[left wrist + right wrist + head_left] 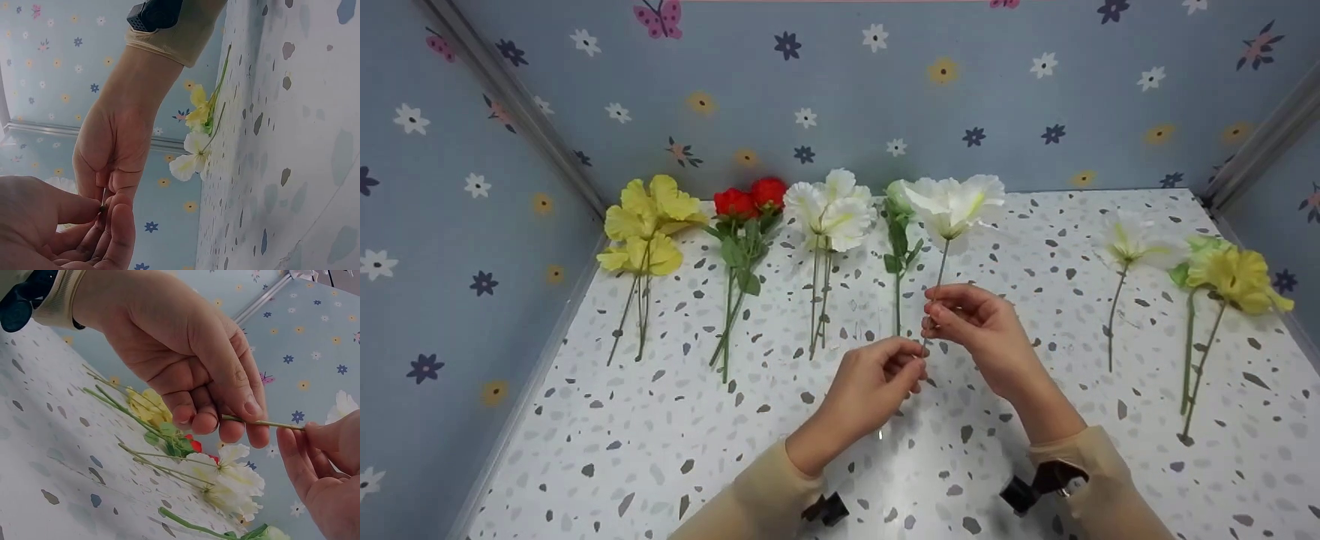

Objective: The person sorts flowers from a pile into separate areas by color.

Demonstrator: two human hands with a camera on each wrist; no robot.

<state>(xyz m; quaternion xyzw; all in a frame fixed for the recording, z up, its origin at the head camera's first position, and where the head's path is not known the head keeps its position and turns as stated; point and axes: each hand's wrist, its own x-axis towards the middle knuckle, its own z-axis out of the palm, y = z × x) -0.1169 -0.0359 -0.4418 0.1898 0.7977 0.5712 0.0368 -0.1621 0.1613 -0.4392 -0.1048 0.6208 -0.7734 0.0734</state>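
A white artificial flower [956, 206] is held up off the table by its thin stem [270, 423]. My right hand [979, 330] pinches that stem between thumb and fingers, partway below the bloom. Lower down, near the stem's end, my left hand [870, 386] pinches it too. In the right wrist view the left hand [191, 354] has the stem's cut end between thumb and fingertips, with the right hand [332, 467] beside it. Just left of the held flower lies a pale green-white rose [897, 247] with green leaves.
Along the back lie yellow flowers [649, 217], red flowers [746, 199] and white flowers [832, 210]. On the right are another white flower [1129, 244] and a yellow flower [1234, 277] beside a light green one [1189, 352]. Flower-patterned panels [840, 90] enclose the speckled table [622, 450].
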